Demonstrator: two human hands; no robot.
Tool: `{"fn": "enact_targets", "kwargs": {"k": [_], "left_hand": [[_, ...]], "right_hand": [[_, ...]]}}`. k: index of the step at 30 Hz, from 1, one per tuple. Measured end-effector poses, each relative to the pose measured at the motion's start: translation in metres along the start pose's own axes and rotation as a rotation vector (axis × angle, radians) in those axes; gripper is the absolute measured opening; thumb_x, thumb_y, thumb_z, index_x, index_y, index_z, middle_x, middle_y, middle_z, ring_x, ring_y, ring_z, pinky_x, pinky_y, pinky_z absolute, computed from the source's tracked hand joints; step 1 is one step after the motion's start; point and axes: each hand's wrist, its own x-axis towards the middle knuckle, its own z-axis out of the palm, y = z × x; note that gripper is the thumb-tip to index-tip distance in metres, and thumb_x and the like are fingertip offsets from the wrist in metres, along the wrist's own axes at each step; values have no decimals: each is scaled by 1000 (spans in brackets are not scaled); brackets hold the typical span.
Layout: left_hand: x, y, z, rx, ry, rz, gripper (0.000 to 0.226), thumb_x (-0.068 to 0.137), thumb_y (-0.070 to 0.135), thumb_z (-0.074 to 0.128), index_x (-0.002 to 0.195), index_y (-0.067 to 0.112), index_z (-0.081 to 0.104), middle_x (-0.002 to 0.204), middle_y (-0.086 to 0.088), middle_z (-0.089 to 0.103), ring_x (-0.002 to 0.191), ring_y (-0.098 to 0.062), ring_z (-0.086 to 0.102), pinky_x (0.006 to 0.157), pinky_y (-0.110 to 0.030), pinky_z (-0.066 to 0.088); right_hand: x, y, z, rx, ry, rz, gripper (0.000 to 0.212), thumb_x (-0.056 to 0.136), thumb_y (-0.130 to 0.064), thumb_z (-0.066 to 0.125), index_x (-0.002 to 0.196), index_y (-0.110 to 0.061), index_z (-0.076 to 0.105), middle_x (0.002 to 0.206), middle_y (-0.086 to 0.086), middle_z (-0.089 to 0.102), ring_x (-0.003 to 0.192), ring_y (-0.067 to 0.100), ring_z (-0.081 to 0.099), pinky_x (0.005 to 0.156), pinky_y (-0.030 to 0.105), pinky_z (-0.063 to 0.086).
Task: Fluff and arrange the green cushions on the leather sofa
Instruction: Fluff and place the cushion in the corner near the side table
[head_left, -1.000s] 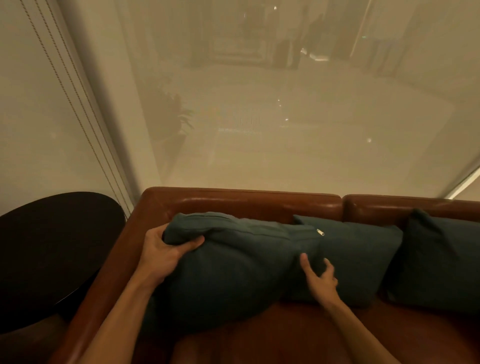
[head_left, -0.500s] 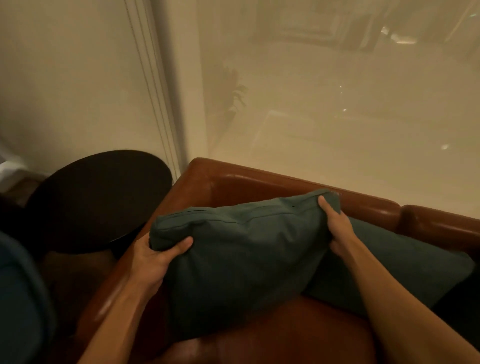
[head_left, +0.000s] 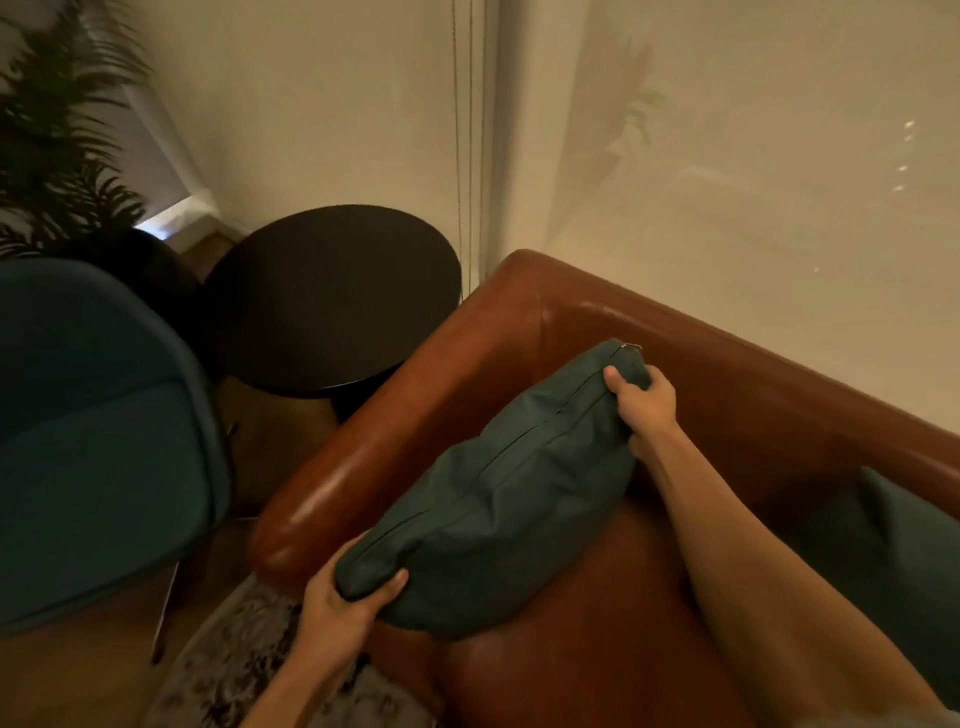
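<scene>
While we clamp our left hand and right hand on opposite ends of the cushion, held over the sofa corner, a loose grip could drop it off the armrest.

Two bare forearms reach in from the bottom edge, one at the lower left and one, broader and nearer the camera, at the lower right. No sleeve covers either arm up to where the picture cuts it off — except for a faint pale grey strip of cloth at the very bottom right corner, too small to make out. The left hand and the right hand wear no gloves, and no ring, watch or band shows on the fingers or wrists. The nails that show — chiefly on the thumbs — are short and plain. The dim, warm light blurs finer detail.
</scene>
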Motion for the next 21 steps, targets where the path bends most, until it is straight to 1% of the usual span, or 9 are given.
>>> {"fn": "enact_targets", "kwargs": {"k": [3,5,7,10,12,14,16,19,21], "left_hand": [[5,-17,-8,63,26,-37,56,61,2,87,109,21,67,107,-2,74,104,-21,68,96,-47,52],[6,-21,-5,161,17,-8,55,59,5,89,106,23,66,102,2,74,99,-15,69,89,-31,56],[6,-18,2,265,-11,21,49,62,5,89,102,21,66,96,2,75,94,-13,70,76,-18,56],[12,-1,6,458,-92,-14,54,59,21,93,103,22,62,97,4,73,92,-14,70,78,-28,56],[17,15,2,545,-204,-100,79,47,52,91,113,27,56,108,10,67,95,-7,65,82,-31,55],[21,32,4,601,-309,-144,103,45,71,80,133,32,44,126,16,54,109,-8,59,88,-27,51],[27,41,16,762,-333,-73,115,55,77,72,150,37,22,142,15,39,130,-17,46,104,-34,43],[41,39,39,1086,-334,-33,115,58,88,57,150,50,-1,155,-2,35,139,-29,39,111,-46,36],[51,34,45,1202,-334,-66,103,66,83,55,150,51,4,148,-8,44,132,-35,45,107,-46,39]], "right_hand": [[-5,15,25,3,-104,-39,50,90,-16,69,136,-18,50,123,-1,59,111,23,61,96,43,53],[-10,31,30,-36,-149,-42,69,89,-18,71,148,-25,35,130,-4,50,119,19,54,101,43,50],[-15,48,27,-104,-195,-29,79,85,-25,74,150,-36,30,148,-3,41,132,21,46,106,47,46],[-29,71,17,-172,-260,-10,84,84,-22,76,151,-37,28,156,2,33,140,24,40,111,48,41],[-46,81,14,-147,-309,-11,92,83,-16,76,154,-32,20,157,3,32,141,23,37,113,48,39],[-62,93,13,-94,-318,15,98,82,-14,76,155,-31,13,158,2,29,143,24,34,112,52,38],[-80,104,15,-45,-265,107,99,83,-16,75,155,-33,10,158,0,29,143,26,35,105,60,42],[-103,122,19,34,-256,342,95,83,-31,74,151,-47,10,161,-6,24,143,31,34,88,69,47],[-113,134,20,75,-262,416,93,81,-39,74,148,-55,12,162,-7,21,144,33,30,88,74,43]]}}
